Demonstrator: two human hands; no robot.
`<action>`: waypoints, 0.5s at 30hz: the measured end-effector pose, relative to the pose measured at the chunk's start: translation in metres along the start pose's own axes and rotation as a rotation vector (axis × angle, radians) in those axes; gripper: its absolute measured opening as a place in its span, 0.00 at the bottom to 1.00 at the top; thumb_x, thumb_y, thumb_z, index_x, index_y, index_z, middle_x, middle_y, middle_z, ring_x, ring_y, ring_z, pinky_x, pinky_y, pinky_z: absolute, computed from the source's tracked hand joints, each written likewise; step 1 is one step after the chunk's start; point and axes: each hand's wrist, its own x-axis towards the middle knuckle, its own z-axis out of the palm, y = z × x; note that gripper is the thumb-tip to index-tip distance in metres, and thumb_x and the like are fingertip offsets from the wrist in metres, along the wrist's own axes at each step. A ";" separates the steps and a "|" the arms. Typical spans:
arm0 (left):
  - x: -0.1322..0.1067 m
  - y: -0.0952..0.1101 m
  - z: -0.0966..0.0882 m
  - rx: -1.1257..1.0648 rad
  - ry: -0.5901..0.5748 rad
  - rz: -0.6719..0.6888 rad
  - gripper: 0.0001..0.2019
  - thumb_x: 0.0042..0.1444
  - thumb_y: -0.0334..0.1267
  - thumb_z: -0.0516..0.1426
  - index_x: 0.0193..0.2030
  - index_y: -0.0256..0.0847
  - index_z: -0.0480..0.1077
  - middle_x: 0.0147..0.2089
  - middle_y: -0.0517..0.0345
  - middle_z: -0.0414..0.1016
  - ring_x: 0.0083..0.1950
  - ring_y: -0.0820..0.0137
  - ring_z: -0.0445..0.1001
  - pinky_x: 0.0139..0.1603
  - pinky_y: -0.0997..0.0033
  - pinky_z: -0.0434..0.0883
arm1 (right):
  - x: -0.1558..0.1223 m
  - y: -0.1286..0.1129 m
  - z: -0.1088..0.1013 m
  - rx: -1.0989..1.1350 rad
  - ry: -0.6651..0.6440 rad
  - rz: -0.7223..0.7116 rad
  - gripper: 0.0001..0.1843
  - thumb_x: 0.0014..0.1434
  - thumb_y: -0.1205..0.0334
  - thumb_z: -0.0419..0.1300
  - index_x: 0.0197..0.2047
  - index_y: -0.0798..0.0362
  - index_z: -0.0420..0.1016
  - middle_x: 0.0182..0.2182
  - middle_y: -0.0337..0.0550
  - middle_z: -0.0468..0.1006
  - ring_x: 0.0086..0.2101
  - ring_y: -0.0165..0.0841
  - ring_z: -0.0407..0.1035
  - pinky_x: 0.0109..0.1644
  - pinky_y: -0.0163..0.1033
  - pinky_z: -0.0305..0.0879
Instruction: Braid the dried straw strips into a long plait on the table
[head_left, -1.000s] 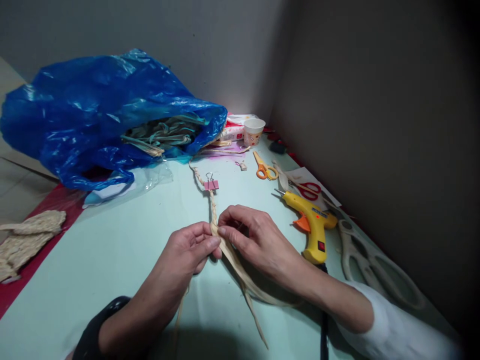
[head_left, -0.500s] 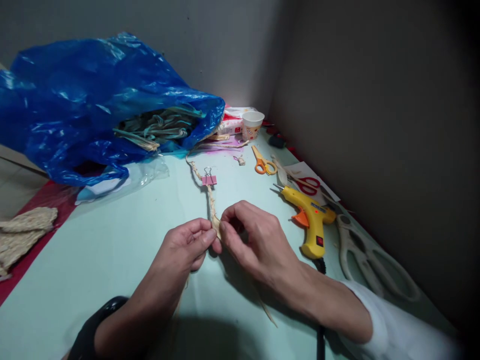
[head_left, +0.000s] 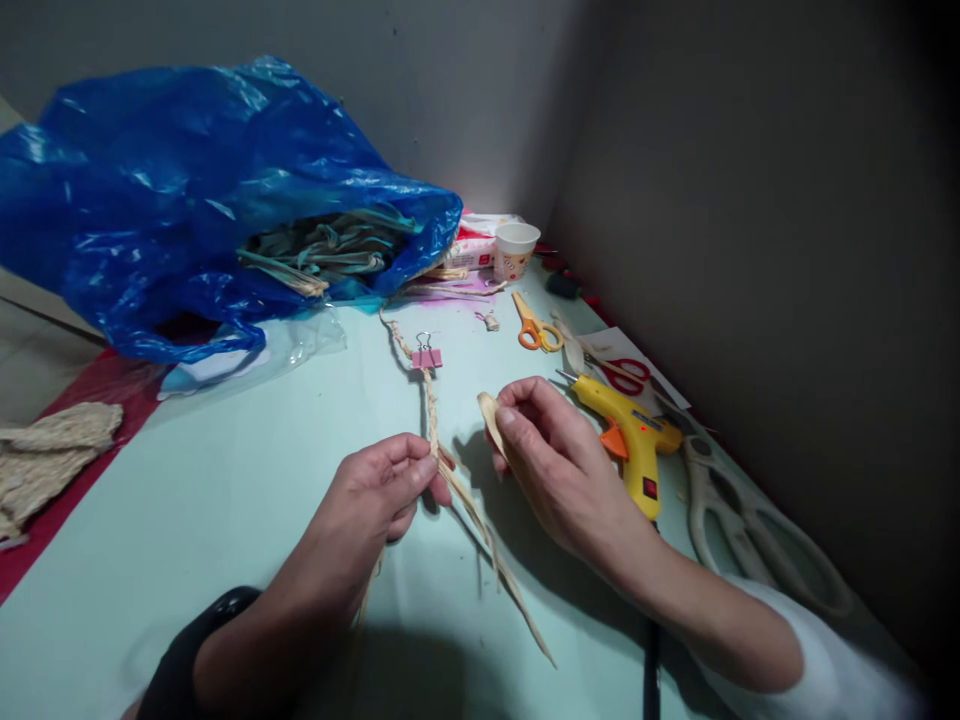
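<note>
A thin braid of pale straw (head_left: 430, 410) lies on the light green table (head_left: 225, 480), held at its far end by a pink binder clip (head_left: 425, 357). My left hand (head_left: 382, 495) pinches the braid's near end, where loose straw strips (head_left: 487, 545) trail toward me. My right hand (head_left: 559, 460) is closed on a separate pale straw strip (head_left: 491, 420), held a little to the right of the braid.
A blue plastic bag (head_left: 202, 200) of straw fills the back left. A yellow glue gun (head_left: 634, 440), orange scissors (head_left: 536, 328), red scissors (head_left: 626, 372) and large white shears (head_left: 742, 530) lie along the right wall. A paper cup (head_left: 516, 248) stands at the back. Woven straw (head_left: 45, 460) lies far left.
My right hand has let go of the braid's end and pulled right, lifting one straw strip clear. My left hand keeps its pinch on the braid.
</note>
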 end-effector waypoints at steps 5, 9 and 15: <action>0.001 0.000 -0.002 -0.004 0.007 0.004 0.11 0.58 0.42 0.57 0.29 0.36 0.70 0.22 0.66 0.60 0.20 0.82 0.44 0.22 0.71 0.39 | -0.002 -0.001 -0.003 0.121 -0.116 0.083 0.05 0.65 0.60 0.49 0.44 0.49 0.62 0.24 0.31 0.63 0.24 0.25 0.58 0.26 0.31 0.55; 0.003 -0.001 -0.005 -0.061 0.027 -0.025 0.10 0.54 0.43 0.60 0.33 0.36 0.73 0.20 0.69 0.50 0.21 0.81 0.42 0.22 0.73 0.39 | -0.001 -0.004 -0.005 0.106 -0.181 0.132 0.05 0.63 0.64 0.48 0.39 0.51 0.65 0.22 0.32 0.61 0.21 0.24 0.53 0.24 0.30 0.51; 0.002 -0.003 -0.004 -0.101 0.035 -0.039 0.11 0.53 0.43 0.61 0.37 0.36 0.75 0.21 0.68 0.49 0.23 0.79 0.40 0.23 0.73 0.39 | -0.001 -0.004 -0.001 -0.005 -0.224 0.191 0.07 0.59 0.57 0.57 0.36 0.52 0.69 0.23 0.34 0.63 0.24 0.26 0.55 0.25 0.31 0.51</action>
